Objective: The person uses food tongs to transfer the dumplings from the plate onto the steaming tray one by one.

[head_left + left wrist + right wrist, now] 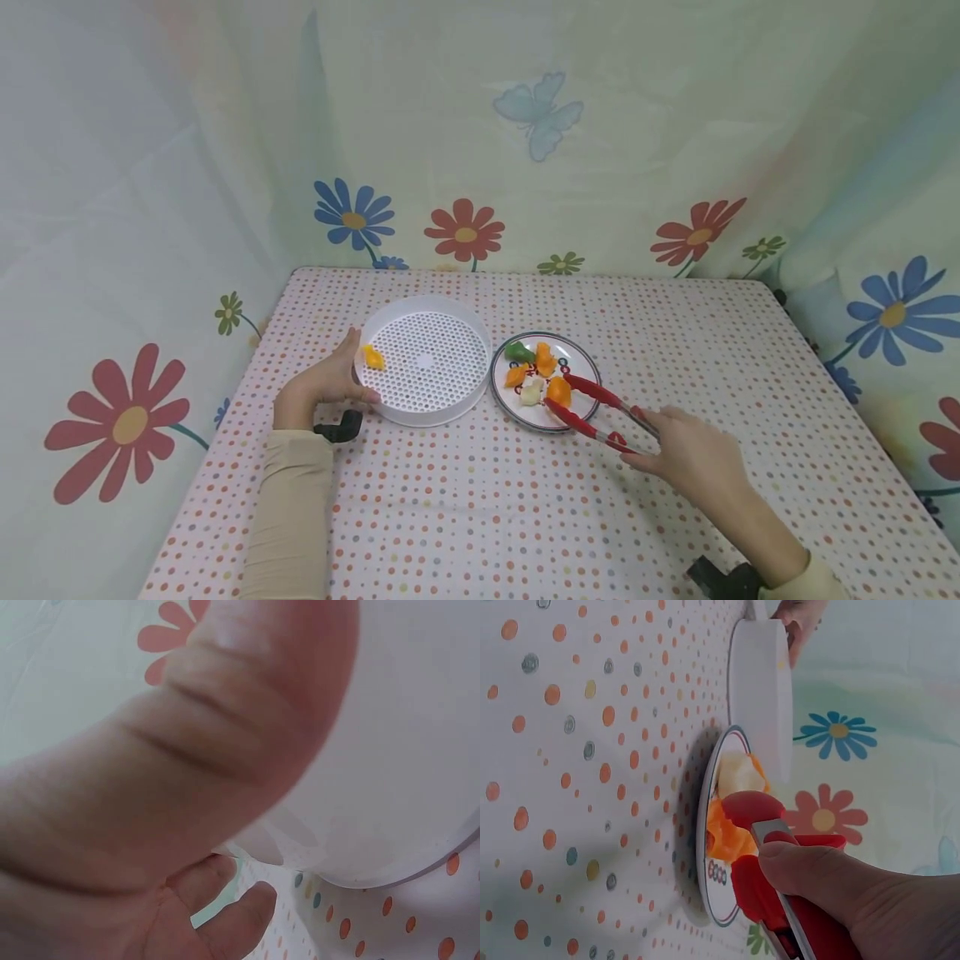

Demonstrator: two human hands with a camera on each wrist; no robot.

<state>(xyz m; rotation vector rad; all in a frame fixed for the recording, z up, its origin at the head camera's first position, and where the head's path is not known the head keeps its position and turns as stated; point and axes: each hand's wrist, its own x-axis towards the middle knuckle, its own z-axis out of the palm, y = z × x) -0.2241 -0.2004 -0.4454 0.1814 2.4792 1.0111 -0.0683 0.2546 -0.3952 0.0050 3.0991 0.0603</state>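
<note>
My left hand rests against the left side of a round white perforated tray, thumb along the near wall and fingers toward the back. In the left wrist view, the thumb looms large beside the white wall. A small yellow-orange piece lies inside the tray at its left edge. My right hand grips red-tipped metal tongs over a patterned plate. The tong tips are spread on either side of an orange piece.
The plate also bears a green piece, a pale piece and two more orange pieces, close together. A dotted cloth covers the table. Flowered curtains hang behind and at both sides.
</note>
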